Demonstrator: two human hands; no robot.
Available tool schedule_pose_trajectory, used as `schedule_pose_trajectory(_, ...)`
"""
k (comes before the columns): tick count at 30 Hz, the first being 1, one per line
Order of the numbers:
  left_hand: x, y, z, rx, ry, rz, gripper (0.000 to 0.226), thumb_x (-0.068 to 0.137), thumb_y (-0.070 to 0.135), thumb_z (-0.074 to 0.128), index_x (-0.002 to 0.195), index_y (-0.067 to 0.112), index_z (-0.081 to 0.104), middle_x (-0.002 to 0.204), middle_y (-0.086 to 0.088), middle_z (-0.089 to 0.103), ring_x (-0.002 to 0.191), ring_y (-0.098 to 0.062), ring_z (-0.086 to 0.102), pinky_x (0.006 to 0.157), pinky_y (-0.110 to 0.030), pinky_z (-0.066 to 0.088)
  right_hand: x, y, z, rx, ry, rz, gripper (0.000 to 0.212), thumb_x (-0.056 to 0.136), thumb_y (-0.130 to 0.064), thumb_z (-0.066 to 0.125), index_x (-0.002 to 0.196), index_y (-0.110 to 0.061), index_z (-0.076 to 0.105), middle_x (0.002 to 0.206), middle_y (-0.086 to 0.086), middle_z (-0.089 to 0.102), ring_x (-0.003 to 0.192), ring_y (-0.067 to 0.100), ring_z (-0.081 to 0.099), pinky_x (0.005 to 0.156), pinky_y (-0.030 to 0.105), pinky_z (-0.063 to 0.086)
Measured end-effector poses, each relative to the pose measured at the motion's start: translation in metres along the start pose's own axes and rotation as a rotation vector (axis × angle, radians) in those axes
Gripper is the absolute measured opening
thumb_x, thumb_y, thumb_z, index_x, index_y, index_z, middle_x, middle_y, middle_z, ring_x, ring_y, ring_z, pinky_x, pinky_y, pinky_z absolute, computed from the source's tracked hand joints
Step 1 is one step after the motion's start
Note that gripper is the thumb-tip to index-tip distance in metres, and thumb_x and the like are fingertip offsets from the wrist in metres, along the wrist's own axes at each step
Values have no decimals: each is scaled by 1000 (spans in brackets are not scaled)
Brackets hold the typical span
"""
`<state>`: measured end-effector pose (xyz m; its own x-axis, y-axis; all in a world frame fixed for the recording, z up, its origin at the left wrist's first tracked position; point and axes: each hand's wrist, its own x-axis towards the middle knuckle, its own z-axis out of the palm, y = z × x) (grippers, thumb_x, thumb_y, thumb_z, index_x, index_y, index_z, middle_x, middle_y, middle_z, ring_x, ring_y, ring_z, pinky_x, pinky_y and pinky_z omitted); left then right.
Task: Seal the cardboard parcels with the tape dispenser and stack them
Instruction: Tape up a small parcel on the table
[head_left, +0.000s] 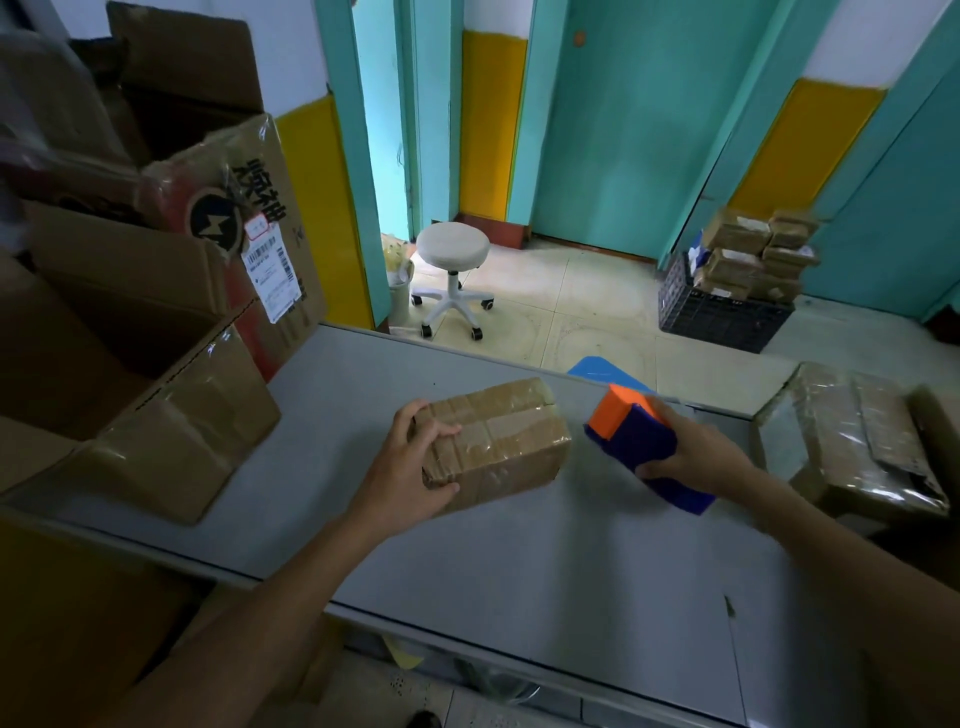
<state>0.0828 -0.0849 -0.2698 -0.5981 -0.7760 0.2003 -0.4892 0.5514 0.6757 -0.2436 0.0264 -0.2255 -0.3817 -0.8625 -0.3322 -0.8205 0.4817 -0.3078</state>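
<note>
A small brown cardboard parcel (511, 439), wrapped in clear tape, lies on the grey table (545, 561) near its far edge. My left hand (410, 467) grips the parcel's near left end, thumb below and fingers over the top. Just right of the parcel my right hand (696, 452) holds a blue and orange tape dispenser (636, 441), its orange end pointing toward the parcel with a small gap between them. At the table's right end rests a larger taped parcel (862, 447).
Big open cardboard boxes (156, 374) crowd the table's left end. Beyond the table are a white wheeled stool (453, 275), a blue seat (602, 371) and a black crate (722, 312) piled with several small parcels.
</note>
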Motion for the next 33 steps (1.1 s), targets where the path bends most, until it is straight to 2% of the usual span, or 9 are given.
schedule_pose_trajectory(7,-1,0,-12,0,-70,98,88,64,26,82,135,33,28,147,12,23,133,-8,32,105,-27,35,-14,-64,-68,198,-9,-351,87,80,-25,73,143,-42,16,121,-4,56,101,21,59,79,32,48)
schedule_pose_trajectory(12,-8,-4,-22,79,-244,127,93,69,47,75,142,42,18,153,24,-6,139,-5,14,110,-44,32,-31,-103,-84,332,-202,-474,76,75,-27,77,123,-59,28,112,-18,59,100,9,61,75,23,51)
schedule_pose_trajectory(14,-7,-3,-29,282,-289,125,97,66,72,60,145,43,12,150,19,-25,143,-16,5,113,-49,21,-32,-112,-82,308,-255,-502,73,73,-30,77,125,-55,32,113,-17,61,100,6,61,74,22,52)
schedule_pose_trajectory(17,-4,3,-43,539,-249,62,110,49,98,6,143,44,-14,144,9,-40,141,-22,-15,114,-50,2,-30,-121,-78,281,-327,-513,73,66,-34,73,128,-43,35,116,-16,59,104,9,60,77,25,54)
schedule_pose_trajectory(19,0,10,-54,427,-184,16,106,53,95,-3,142,39,-15,153,6,-24,140,-14,-14,114,-45,1,-29,-126,-77,271,-360,-519,71,65,-34,72,127,-41,36,116,-17,58,105,11,59,80,27,54)
schedule_pose_trajectory(21,6,20,-65,137,-18,-3,99,70,84,17,148,23,19,155,3,16,142,-12,10,113,-36,14,-29,-132,-78,248,-389,-530,71,64,-35,72,125,-43,37,116,-18,59,104,9,59,82,28,54)
schedule_pose_trajectory(24,19,37,-82,-416,72,-150,39,93,38,47,126,19,54,122,10,55,120,-12,50,97,-19,38,-30,-146,-82,215,-441,-555,70,65,-35,72,123,-50,36,117,-20,57,103,5,59,83,26,53)
schedule_pose_trajectory(28,26,57,-94,-712,-120,-225,23,98,16,40,104,21,61,95,7,65,89,-5,62,83,-23,51,-32,-166,-86,202,-477,-583,64,66,-31,72,119,-46,40,108,-26,59,99,-1,59,75,19,54)
schedule_pose_trajectory(33,26,56,-103,-826,-47,-246,20,94,21,46,97,14,64,91,-1,67,87,-13,63,84,-31,51,-34,-179,-96,178,-502,-582,58,66,-31,71,116,-42,45,105,-26,61,100,1,60,76,20,55)
